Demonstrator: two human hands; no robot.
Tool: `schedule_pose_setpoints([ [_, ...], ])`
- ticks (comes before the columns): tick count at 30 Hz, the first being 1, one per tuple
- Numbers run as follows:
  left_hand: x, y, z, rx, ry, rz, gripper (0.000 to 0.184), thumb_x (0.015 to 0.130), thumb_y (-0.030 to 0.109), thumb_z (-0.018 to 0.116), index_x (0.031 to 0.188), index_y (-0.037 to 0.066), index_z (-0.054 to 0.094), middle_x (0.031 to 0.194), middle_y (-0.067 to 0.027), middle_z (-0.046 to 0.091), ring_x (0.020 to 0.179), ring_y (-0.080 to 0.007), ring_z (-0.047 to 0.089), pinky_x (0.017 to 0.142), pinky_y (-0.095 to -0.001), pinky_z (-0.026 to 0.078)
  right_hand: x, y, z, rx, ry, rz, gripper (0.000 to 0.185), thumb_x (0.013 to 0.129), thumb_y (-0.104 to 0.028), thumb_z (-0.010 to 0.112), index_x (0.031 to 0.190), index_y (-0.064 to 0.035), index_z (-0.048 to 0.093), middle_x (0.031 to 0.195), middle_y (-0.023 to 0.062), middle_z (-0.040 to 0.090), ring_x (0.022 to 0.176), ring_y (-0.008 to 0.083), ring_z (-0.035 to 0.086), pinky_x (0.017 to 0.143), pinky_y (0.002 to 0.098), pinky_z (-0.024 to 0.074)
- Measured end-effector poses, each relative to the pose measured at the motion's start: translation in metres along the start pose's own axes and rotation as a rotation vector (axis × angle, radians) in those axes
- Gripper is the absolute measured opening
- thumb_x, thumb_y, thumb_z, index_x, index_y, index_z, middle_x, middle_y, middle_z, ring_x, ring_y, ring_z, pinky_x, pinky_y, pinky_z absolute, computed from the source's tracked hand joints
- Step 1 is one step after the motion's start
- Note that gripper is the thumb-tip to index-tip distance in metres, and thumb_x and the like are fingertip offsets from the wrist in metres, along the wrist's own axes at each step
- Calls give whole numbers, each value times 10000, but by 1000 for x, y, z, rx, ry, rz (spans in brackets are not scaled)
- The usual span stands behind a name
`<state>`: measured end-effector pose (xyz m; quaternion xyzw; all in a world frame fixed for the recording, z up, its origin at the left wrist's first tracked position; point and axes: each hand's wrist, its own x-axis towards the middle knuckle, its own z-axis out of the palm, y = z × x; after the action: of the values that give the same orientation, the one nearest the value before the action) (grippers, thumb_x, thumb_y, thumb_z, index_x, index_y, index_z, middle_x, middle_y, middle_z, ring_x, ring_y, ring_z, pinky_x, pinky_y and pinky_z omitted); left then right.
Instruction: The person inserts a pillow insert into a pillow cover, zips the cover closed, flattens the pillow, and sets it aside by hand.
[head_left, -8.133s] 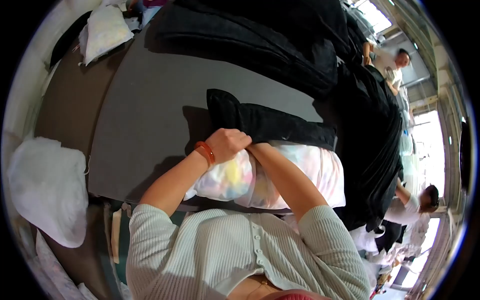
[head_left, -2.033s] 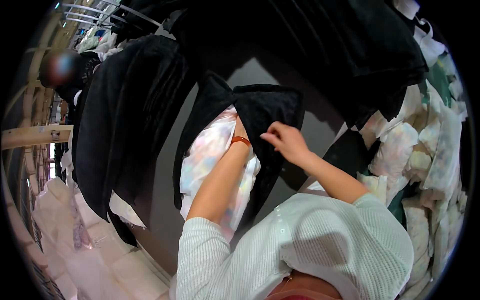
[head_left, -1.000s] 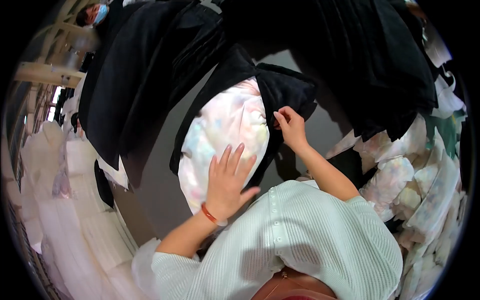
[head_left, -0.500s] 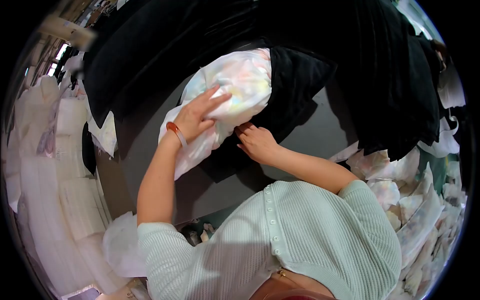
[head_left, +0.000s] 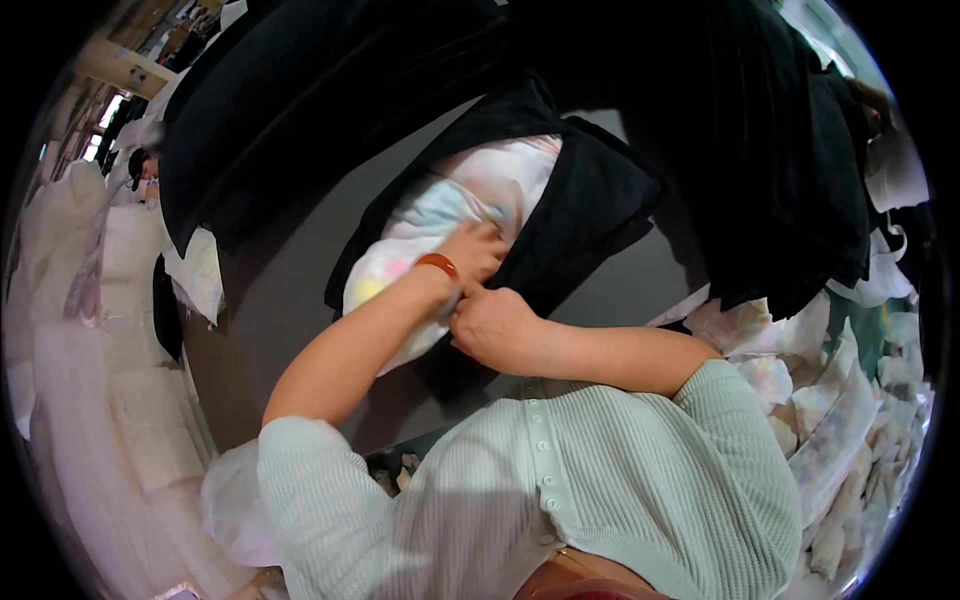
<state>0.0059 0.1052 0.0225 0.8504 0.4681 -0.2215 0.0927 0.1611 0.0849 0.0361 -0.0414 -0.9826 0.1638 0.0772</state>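
Looking down in the head view, we see our two hands at a black cloth cover (head_left: 605, 190) on a grey table (head_left: 270, 265). The cover is open along the middle, and inside the gap lies a white pillow (head_left: 400, 235) with pale pink, yellow and blue patches. Black cloth borders the pillow on both sides and meets above it; the pillow's end nearest our body pokes out past the cloth. Our left hand (head_left: 475, 250), with an orange bracelet (head_left: 437, 263) at the wrist, rests on the pillow near the cover's edge, its fingers a little apart and blurred. Our right hand (head_left: 496, 328) sits just below it, near the left wrist, fingers curled in; we cannot tell whether they pinch any cloth.

Dark cloth (head_left: 300, 110) is piled beyond the cover on the left, and more black cloth (head_left: 785, 160) hangs on the right. Below that, we see a heap of stuffed white bags (head_left: 835, 415), pale colours showing through some of them. White padding (head_left: 145, 400) is stacked at the left, with a cloudy white bag (head_left: 240, 500) near our left sleeve.
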Motion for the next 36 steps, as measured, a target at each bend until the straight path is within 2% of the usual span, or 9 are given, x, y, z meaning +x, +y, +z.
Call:
schedule_pose_setpoints([
  [10,34,-1,99,-947,468,-245,376,850,349,569,1190,193,607,1210,-123,593,1082,-317,555,928,-421,431,9,17,5,81,233,-251,169,706,-197,687,798,-87,597,806,31,597,875,231,569,672,334,501],
  [12,34,-32,75,-751,186,-53,326,879,245,574,1159,82,608,1125,-148,635,1079,-285,588,922,-355,447,7,24,-11,0,250,-224,182,700,-180,696,809,-95,578,770,35,558,854,235,557,704,337,483],
  [15,-55,-39,-22,-1628,346,-158,417,930,95,577,1346,82,552,1199,-89,636,1040,-156,616,926,-277,491,6,26,-21,-93,212,-224,210,683,-177,745,795,-96,587,780,27,569,840,227,547,726,325,473],
  [18,-134,-44,-43,-1070,720,-540,313,937,175,579,1217,48,637,1066,-80,686,947,-146,651,834,-295,528,1,30,-25,-81,138,-217,213,669,-151,768,797,-88,610,767,24,580,821,227,544,719,324,473],
  [25,-269,128,114,-1449,1321,-1430,422,1000,349,484,699,65,564,549,-17,549,448,-89,531,396,-224,403,13,33,-27,41,73,-204,318,665,-145,801,933,-75,644,867,60,624,859,277,560,752,362,485],
  [29,-165,223,184,-1900,1229,-1619,150,918,158,586,871,38,664,626,-31,632,547,-106,615,457,-237,468,31,-19,-32,15,54,-404,781,619,-286,856,1305,-155,506,1226,106,520,1059,297,545,875,390,469],
  [32,-117,200,165,-1222,1363,-1313,505,806,28,692,1282,33,522,1241,-136,578,1182,-292,533,1005,-401,424,68,-59,-18,-102,6,-648,783,630,-308,835,1330,-190,505,1300,72,510,1128,300,501,916,422,437],
  [34,-105,180,157,-823,1551,-1327,425,794,63,715,1197,47,583,1211,-158,595,1162,-343,546,967,-400,457,86,-56,-5,-152,37,-700,727,642,-193,789,1311,-196,502,1300,53,497,1068,289,526,839,414,460],
  [36,-108,164,167,-1187,1475,-1131,340,785,122,746,1107,70,649,1208,-135,606,1166,-329,540,961,-407,463,105,-43,-6,-28,108,-662,590,610,-114,740,1182,-148,597,1218,82,573,1045,331,533,850,428,465],
])
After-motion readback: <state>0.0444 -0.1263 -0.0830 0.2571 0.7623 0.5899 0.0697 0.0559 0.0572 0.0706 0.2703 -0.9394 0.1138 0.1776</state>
